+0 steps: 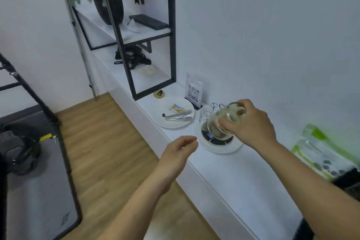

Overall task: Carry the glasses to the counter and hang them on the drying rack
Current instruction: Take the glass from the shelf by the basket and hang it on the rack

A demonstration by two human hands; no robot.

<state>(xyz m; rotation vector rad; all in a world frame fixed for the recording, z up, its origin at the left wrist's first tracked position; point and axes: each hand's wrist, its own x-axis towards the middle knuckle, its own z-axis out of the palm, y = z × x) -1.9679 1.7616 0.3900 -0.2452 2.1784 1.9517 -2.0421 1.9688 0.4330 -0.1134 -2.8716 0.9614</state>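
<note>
Gripping a clear glass (224, 121), the right hand (251, 122) holds it tilted, mouth angled down and toward the left, with fingers wrapped around its base end. Directly beneath the glass and that hand sits the drying rack (222, 143), a round white base on the counter (243, 177), with thin wire loops rising just behind the glass; whether the glass touches a loop cannot be told. The left hand (180, 151) hovers lower and nearer the counter's edge, holding nothing, fingers loosely curled with thumb and fingertips close together. Beyond the left hand, just left of the rack, lies a white plate (171, 122) carrying tongs (178, 117) and small packets. Behind the glass a QR card (193, 90) stands against the wall. Far to the right of the right hand lies a green-edged package (319, 148).
</note>
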